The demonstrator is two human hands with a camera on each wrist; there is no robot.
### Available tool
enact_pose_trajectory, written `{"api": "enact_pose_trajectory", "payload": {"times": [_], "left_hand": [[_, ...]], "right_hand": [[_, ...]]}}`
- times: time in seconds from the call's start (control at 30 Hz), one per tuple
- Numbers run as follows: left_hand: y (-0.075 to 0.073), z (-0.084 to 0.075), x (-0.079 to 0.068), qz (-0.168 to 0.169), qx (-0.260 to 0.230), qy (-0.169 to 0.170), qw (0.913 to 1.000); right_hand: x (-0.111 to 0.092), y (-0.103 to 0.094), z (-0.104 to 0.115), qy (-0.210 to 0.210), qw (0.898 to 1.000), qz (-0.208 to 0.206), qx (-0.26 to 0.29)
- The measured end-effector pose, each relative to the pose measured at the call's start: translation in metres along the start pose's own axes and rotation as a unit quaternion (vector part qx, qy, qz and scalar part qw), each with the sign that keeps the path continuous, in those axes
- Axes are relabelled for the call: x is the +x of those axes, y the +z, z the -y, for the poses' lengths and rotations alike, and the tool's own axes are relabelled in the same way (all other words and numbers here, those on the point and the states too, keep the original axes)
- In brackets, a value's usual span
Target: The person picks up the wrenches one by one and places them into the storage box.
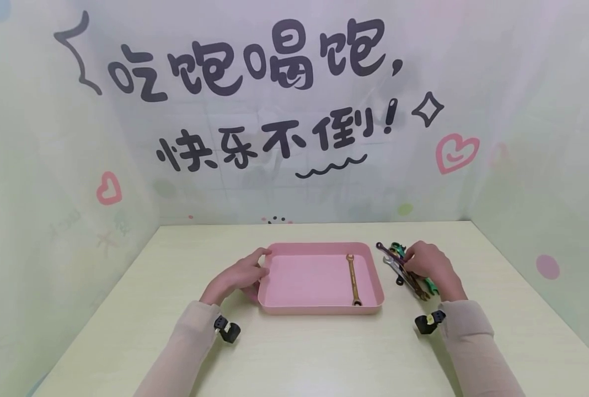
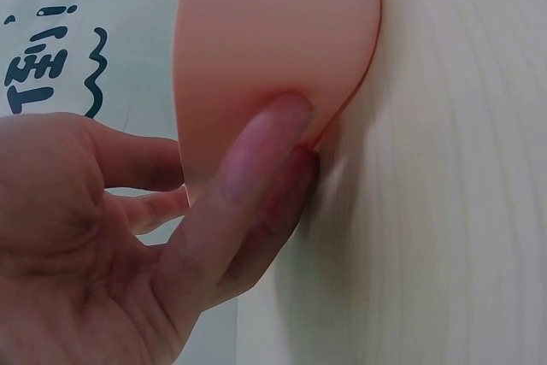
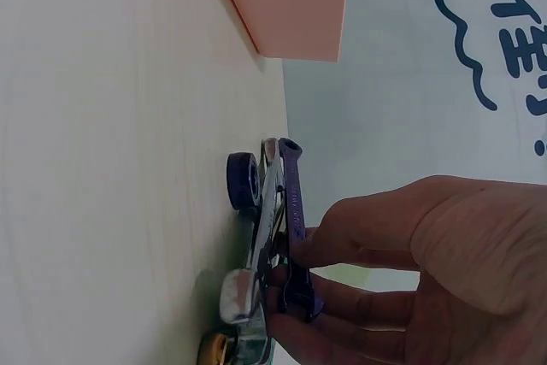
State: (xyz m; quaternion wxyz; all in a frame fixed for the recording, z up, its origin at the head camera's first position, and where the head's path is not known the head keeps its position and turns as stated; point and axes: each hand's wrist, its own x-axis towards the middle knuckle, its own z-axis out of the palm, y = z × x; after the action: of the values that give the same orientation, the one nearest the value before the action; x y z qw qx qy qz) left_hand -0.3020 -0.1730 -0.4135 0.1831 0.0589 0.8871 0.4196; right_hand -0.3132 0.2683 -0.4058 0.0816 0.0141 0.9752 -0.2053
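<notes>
At the left end of a shallow pink tray (image 1: 319,310), my left hand (image 1: 239,275) grips the wall and rim. The left wrist view shows the thumb (image 2: 265,143) pressed against the tray's outer side. A gold combination wrench (image 1: 353,278) lies lengthwise inside the tray, near its right wall. To the right of the tray, my right hand (image 1: 430,264) pinches a purple wrench (image 3: 293,198) between thumb and fingers, at its open end. That wrench lies over a heap of others, among them a silver wrench (image 1: 396,269); the hand partly hides the heap.
Green wrench parts (image 1: 430,285) and a brown-gold wrench end (image 1: 422,295) show at the heap's near side. A dark ring end (image 3: 244,181) stands out beside it. A printed curtain (image 1: 294,198) hangs behind the pale table (image 1: 294,358).
</notes>
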Motion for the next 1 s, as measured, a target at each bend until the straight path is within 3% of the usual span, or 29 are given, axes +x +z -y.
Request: {"api": "enact_pose_trajectory", "payload": {"times": [0.67, 1.0], "left_hand": [[0.0008, -0.0005, 0.0021, -0.001, -0.001, -0.007, 1.0000], [0.0005, -0.0020, 0.0015, -0.001, 0.003, -0.006, 1.0000]], "right_hand": [[0.0002, -0.0033, -0.0022, -0.006, 1.000, -0.014, -0.006], [0.0012, -0.0085, 0.0017, -0.023, 0.997, -0.002, 0.074]]}}
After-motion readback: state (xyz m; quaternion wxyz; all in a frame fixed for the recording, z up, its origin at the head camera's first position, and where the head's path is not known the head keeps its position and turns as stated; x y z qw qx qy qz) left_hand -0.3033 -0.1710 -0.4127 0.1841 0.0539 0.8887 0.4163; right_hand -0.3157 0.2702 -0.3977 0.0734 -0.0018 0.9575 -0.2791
